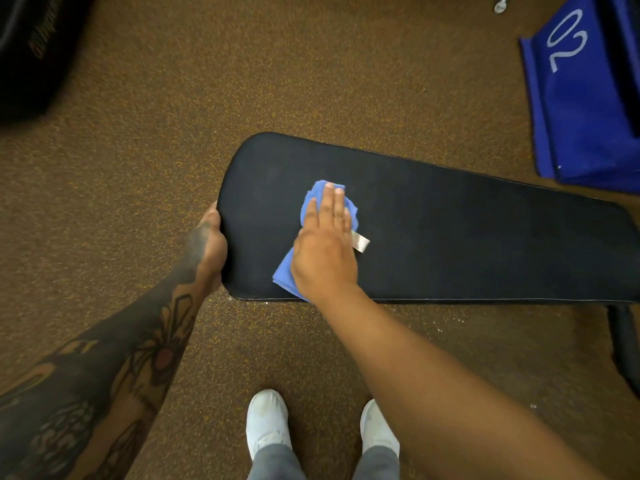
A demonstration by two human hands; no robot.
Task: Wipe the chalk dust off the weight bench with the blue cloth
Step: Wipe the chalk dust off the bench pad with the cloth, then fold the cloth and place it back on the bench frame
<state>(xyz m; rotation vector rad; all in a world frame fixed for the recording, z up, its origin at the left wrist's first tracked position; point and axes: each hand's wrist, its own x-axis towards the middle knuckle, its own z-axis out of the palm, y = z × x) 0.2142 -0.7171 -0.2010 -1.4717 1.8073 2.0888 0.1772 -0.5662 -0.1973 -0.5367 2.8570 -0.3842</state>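
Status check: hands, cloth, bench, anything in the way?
Right hand flat on blue cloth, pressing it to bench pad. Left hand gripping the pad's end. No chalk visible on pad; white specks on floor. Nothing blocking.

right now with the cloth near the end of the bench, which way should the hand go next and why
Probably slide the right hand with the blue cloth rightward along the bench. It lies flat on the cloth near the left end, the left hand steadies that end, and the long stretch to the right is uncovered.
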